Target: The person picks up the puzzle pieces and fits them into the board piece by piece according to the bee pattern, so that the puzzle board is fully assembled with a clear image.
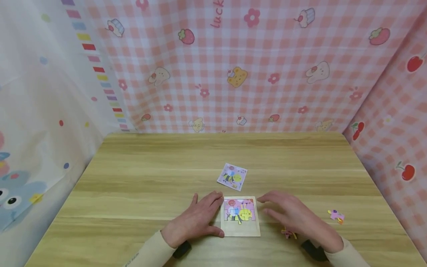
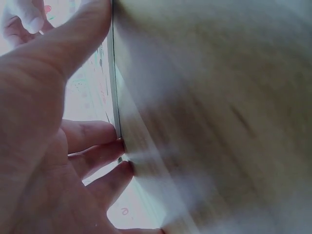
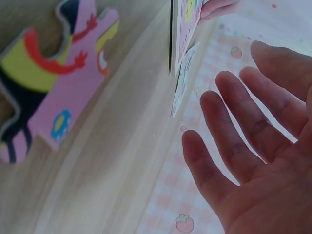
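A square wooden puzzle tray [image 1: 240,230] lies on the table, its upper part filled with jigsaw pieces [image 1: 246,214] forming part of a bee picture. Bare wood shows in its lower part. My left hand [image 1: 198,218] rests along the tray's left side, fingertips and thumb touching its edge. To the right, my right hand [image 1: 293,213] hovers with fingers extended, holding nothing. Partly hidden below that hand is a loose puzzle piece [image 1: 288,233]. The right wrist view shows a pink, yellow and black puzzle piece [image 3: 68,73] close up.
Behind the tray lies a small square picture card [image 1: 232,177] with a bee on it. Another loose puzzle piece [image 1: 336,216] is farther right on the wooden table [image 1: 150,167]. Patterned curtains [image 1: 213,74] hang at the table's back and sides.
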The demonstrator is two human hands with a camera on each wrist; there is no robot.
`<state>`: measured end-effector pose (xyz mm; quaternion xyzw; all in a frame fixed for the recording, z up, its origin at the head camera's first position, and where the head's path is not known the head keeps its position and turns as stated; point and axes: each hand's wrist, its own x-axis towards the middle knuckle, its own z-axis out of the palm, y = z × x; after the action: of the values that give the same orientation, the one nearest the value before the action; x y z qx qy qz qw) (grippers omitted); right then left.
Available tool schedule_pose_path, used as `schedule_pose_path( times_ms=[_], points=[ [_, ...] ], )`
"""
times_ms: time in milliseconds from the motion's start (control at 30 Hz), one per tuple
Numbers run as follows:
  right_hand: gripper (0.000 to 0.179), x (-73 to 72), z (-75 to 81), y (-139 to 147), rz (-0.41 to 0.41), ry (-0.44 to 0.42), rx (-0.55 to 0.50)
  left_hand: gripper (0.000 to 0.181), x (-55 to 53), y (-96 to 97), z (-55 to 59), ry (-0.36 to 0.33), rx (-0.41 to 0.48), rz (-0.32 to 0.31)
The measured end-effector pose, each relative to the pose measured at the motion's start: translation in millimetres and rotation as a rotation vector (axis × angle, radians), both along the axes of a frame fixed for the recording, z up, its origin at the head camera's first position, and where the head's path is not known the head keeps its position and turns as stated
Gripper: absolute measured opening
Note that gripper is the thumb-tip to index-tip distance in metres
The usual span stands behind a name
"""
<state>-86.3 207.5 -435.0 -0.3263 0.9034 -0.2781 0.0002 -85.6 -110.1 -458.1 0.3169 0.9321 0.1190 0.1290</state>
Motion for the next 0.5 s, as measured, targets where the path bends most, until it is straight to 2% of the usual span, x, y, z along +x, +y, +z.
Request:
schedule_pose_path(
  times_ms=[300,500],
  points=[
    [0.026,3.5,3.3,12.3,-0.094,0.022,-0.069,0.101,0.4,0.9,0.2,0.000,0.003,0.006],
    [0.026,6.7,5.2,24.7,-0.133,0.060,-0.070,0.101,0.0,1.0,0.0,-0.001,-0.003,0.006]
  ],
)
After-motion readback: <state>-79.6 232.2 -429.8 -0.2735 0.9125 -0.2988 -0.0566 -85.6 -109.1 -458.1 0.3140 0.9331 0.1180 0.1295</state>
